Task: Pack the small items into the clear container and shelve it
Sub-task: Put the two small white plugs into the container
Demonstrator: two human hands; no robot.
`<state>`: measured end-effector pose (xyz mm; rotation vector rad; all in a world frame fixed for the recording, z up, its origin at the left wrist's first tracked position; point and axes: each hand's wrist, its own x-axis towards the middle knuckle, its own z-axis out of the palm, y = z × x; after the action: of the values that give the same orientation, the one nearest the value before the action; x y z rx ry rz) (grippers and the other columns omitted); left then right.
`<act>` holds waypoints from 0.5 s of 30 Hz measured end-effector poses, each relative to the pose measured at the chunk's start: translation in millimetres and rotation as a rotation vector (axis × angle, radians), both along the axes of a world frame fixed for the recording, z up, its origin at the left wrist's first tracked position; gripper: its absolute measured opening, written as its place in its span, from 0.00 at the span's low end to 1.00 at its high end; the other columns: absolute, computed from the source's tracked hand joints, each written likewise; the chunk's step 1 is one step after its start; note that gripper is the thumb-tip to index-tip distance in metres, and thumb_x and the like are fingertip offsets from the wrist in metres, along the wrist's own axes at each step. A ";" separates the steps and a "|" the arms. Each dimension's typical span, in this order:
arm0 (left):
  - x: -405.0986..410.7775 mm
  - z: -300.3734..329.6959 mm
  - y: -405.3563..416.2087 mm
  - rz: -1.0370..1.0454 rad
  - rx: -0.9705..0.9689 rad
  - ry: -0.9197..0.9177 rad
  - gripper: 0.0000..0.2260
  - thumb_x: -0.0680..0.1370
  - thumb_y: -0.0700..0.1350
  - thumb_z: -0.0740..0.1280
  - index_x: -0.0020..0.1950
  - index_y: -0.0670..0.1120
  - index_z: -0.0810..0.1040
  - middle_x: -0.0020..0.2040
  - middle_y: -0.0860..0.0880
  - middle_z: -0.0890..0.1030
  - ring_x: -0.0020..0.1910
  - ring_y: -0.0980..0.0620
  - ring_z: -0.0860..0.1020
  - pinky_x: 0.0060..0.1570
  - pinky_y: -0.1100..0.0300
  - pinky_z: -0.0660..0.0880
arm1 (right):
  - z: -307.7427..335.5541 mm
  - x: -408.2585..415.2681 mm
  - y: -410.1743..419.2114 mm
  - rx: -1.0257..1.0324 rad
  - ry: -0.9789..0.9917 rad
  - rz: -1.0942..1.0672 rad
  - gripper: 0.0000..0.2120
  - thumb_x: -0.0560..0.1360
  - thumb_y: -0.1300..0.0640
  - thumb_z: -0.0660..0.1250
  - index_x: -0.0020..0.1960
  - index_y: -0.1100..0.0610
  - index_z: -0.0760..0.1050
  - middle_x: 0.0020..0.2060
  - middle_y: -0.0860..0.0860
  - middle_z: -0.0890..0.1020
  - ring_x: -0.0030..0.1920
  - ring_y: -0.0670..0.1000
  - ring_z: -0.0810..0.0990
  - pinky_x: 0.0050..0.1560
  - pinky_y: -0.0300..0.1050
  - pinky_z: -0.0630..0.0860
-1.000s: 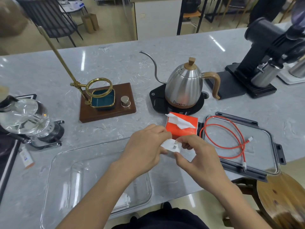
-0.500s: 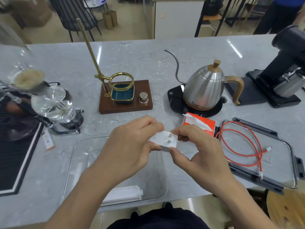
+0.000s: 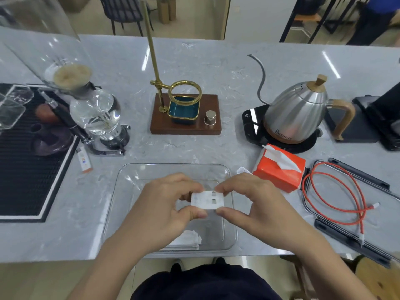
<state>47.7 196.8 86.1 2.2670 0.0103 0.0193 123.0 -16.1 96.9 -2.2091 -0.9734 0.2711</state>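
Since the earlier frame both hands have carried the white charger plug leftward, off the bare counter beside the orange tissue box and out over the clear container, so that it now sits in the lower centre of the frame above the container's open floor; the left hand pinches its left end between thumb and curled forefinger, the right hand pinches its right end the same way, both sets of fingers narrow and closed on the block; the plug looks small, rigid and light, a smooth plastic shell that could slip from a loose pinch, so the flat short ends, where the fingers already sit, seem the sound places to hold it, clear of the prongs; its two metal prongs face up toward the camera and its long axis runs left to right across the frame, roughly parallel to the container's near wall; a folded white tissue already lies at the container's near edge; the red cable lies coiled on the lid at the right of the frame, well apart from the hands and not yet packed.
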 end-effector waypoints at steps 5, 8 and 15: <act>-3.1 -13.1 -1.5 0.025 -0.082 0.113 0.14 0.66 0.51 0.80 0.50 0.56 0.86 0.45 0.61 0.82 0.45 0.59 0.82 0.51 0.60 0.79 | -7.8 3.7 2.1 -0.104 0.017 0.071 0.14 0.71 0.44 0.72 0.55 0.47 0.81 0.45 0.39 0.82 0.49 0.40 0.78 0.53 0.36 0.71; -3.6 -17.3 -1.6 0.003 -0.125 0.179 0.13 0.65 0.48 0.81 0.47 0.56 0.86 0.43 0.60 0.83 0.43 0.58 0.83 0.51 0.58 0.80 | -11.3 3.9 3.1 -0.147 0.026 0.089 0.13 0.71 0.43 0.73 0.53 0.46 0.81 0.43 0.38 0.81 0.48 0.40 0.77 0.55 0.38 0.70; -0.9 -26.4 -4.3 -0.015 -0.131 0.269 0.12 0.64 0.48 0.82 0.45 0.56 0.86 0.42 0.58 0.83 0.41 0.57 0.82 0.47 0.55 0.80 | -17.1 2.8 5.1 -0.221 0.046 0.114 0.12 0.71 0.43 0.73 0.52 0.46 0.83 0.44 0.40 0.82 0.49 0.41 0.75 0.60 0.36 0.66</act>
<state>46.9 192.5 59.8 2.1228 0.1328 -0.2868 125.8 -11.1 79.8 -2.3362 -1.0902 0.5013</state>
